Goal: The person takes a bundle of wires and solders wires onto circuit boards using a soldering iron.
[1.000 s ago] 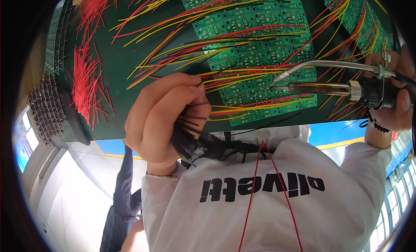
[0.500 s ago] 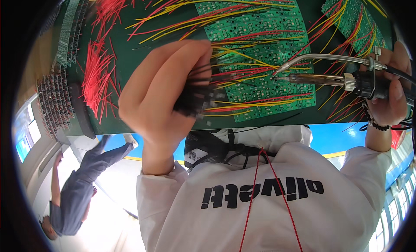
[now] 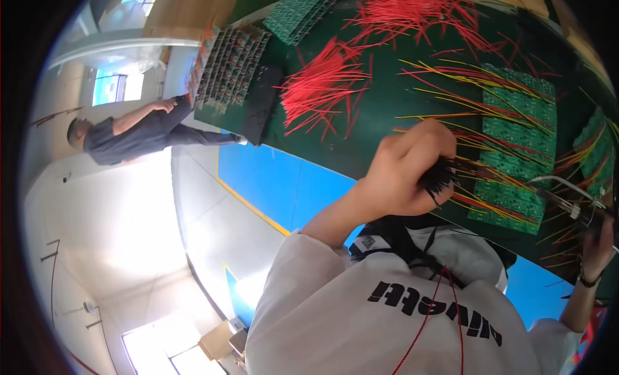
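My left hand (image 3: 405, 165) is closed around a bundle of short black wires (image 3: 438, 177) at the near edge of a green circuit board panel (image 3: 516, 170). Red, yellow and black wires fan out leftward from the panel in several rows. At the right, my right hand (image 3: 598, 249) grips a soldering iron (image 3: 572, 208) with a curved metal solder feed tube (image 3: 567, 181) above it. The iron's tip lies over the panel's right part, close to the wire ends; whether it touches is too small to tell.
Piles of loose red wires (image 3: 325, 85) lie on the dark green table (image 3: 387, 72). Stacked boards (image 3: 232, 69) and a black block (image 3: 263, 107) stand at its left end. Another wired panel (image 3: 596, 156) is far right. A person in dark clothes (image 3: 132, 139) is beyond the left end.
The view has swung left, so the table and both hands appear farther right. My left hand still holds the black wires, and my right hand the soldering iron.
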The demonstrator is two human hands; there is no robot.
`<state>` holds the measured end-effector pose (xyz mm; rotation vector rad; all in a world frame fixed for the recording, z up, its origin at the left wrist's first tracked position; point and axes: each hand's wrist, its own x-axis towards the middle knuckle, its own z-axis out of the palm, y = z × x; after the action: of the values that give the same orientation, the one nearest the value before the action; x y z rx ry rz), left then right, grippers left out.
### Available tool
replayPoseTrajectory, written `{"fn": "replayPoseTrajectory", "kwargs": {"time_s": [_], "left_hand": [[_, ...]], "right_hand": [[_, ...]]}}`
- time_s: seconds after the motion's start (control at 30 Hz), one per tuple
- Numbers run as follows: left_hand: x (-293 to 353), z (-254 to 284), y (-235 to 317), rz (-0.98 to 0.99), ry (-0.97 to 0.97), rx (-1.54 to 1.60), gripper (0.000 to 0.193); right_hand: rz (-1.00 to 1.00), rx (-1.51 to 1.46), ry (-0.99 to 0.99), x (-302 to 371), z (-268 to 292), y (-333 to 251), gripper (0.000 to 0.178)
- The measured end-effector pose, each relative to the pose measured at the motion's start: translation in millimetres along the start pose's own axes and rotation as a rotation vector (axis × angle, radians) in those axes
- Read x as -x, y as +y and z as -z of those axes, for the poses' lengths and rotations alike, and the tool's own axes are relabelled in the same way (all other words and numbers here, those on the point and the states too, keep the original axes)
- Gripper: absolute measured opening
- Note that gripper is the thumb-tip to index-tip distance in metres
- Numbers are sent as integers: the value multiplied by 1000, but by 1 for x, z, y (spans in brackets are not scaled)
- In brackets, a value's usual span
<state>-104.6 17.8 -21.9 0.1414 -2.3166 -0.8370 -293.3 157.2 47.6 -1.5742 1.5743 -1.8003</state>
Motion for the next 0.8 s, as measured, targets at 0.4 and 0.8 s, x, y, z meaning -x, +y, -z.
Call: {"fn": "replayPoseTrajectory", "kwargs": {"time_s": [0.4,0.8], "left_hand": [[19,9,-18,361,425,728,13],[14,7,-14,445,478,613,13]], "right_hand": [[272,1201,-306,129,153,83,49],[-372,100,131,82,84,51,27]]}}
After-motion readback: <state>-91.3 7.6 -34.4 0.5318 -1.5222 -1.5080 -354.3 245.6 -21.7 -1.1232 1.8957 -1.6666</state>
